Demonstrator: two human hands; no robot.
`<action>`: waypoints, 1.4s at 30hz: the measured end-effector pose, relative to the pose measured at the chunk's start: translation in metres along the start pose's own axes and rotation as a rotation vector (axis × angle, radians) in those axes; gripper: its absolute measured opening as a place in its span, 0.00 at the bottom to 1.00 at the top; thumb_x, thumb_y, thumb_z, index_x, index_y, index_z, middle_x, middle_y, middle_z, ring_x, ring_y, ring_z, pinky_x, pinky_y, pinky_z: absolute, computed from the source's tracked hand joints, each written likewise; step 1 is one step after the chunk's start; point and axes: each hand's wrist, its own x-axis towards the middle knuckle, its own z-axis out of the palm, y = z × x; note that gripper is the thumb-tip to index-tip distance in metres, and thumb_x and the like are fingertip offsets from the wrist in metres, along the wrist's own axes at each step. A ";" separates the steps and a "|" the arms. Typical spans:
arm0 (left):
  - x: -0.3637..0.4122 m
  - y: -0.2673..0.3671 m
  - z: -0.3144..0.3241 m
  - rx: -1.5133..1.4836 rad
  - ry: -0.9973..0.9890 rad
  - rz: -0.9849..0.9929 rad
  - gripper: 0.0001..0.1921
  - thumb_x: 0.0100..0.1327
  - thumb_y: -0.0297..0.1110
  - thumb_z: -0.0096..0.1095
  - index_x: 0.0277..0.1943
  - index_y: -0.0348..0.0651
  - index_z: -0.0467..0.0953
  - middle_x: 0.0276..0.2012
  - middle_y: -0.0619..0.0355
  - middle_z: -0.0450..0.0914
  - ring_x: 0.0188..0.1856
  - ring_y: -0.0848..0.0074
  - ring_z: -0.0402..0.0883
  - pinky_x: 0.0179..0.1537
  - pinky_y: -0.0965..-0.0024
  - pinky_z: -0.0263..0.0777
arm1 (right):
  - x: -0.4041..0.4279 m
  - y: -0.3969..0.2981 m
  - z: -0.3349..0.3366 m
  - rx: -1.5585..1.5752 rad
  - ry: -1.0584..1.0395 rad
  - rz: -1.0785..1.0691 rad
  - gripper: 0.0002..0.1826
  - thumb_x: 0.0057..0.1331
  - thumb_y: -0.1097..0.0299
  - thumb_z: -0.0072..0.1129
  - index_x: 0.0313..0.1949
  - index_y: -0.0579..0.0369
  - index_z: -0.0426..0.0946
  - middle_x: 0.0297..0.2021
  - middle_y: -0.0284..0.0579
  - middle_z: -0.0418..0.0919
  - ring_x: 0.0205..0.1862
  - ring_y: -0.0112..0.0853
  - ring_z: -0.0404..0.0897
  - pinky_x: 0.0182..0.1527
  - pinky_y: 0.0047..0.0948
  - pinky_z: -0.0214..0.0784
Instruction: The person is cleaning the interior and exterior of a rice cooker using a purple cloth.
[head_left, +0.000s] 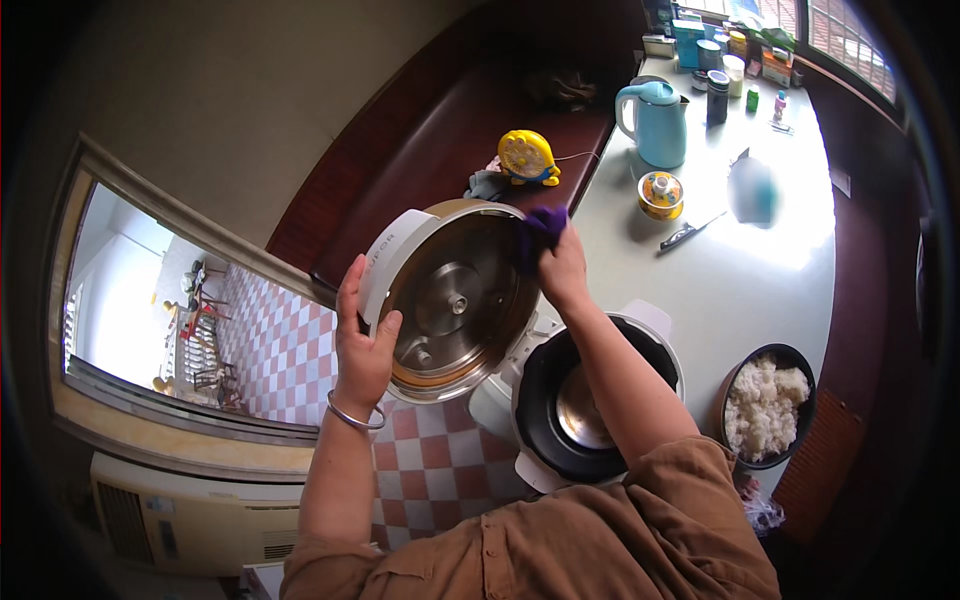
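Note:
My left hand (365, 351) grips the white rim at the left of a raised pressure cooker lid (450, 298), whose metal inner face shows. In my right hand (561, 264) is a bunched purple cloth (541, 234), held against the upper right edge of that lid. Below and to the right, the cooker body (649, 341) stands with its top uncovered; a shiny metal centre shows inside, partly behind my right forearm. A dark pot (802, 427) of cooked white rice (766, 405) is at the right.
On the pale tabletop (720, 300) are a knife (682, 235), a lidded patterned bowl (661, 195), a light blue kettle (658, 126) and several jars. A yellow fan (526, 157) stands on the dark red seat (420, 180). An air conditioner (202, 517) is at the lower left.

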 end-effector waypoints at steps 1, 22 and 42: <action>0.000 -0.002 0.000 -0.004 -0.006 0.002 0.36 0.62 0.16 0.54 0.72 0.44 0.52 0.63 0.51 0.66 0.64 0.68 0.67 0.66 0.65 0.60 | -0.012 0.019 -0.006 0.067 -0.031 0.089 0.14 0.61 0.79 0.53 0.48 0.58 0.73 0.39 0.46 0.79 0.44 0.37 0.79 0.50 0.34 0.71; -0.006 -0.004 -0.008 -0.061 -0.029 0.063 0.38 0.72 0.62 0.34 0.73 0.39 0.49 0.70 0.51 0.57 0.70 0.66 0.57 0.70 0.64 0.48 | -0.129 -0.084 0.036 0.244 -0.412 -0.182 0.23 0.49 0.85 0.55 0.47 0.59 0.68 0.43 0.56 0.72 0.47 0.51 0.73 0.53 0.37 0.66; -0.002 -0.005 -0.006 -0.106 -0.007 0.066 0.38 0.72 0.62 0.34 0.72 0.39 0.51 0.67 0.49 0.62 0.68 0.66 0.61 0.69 0.65 0.53 | -0.115 -0.066 0.016 0.869 -0.303 0.653 0.11 0.65 0.75 0.54 0.47 0.57 0.76 0.38 0.38 0.81 0.37 0.26 0.80 0.46 0.26 0.72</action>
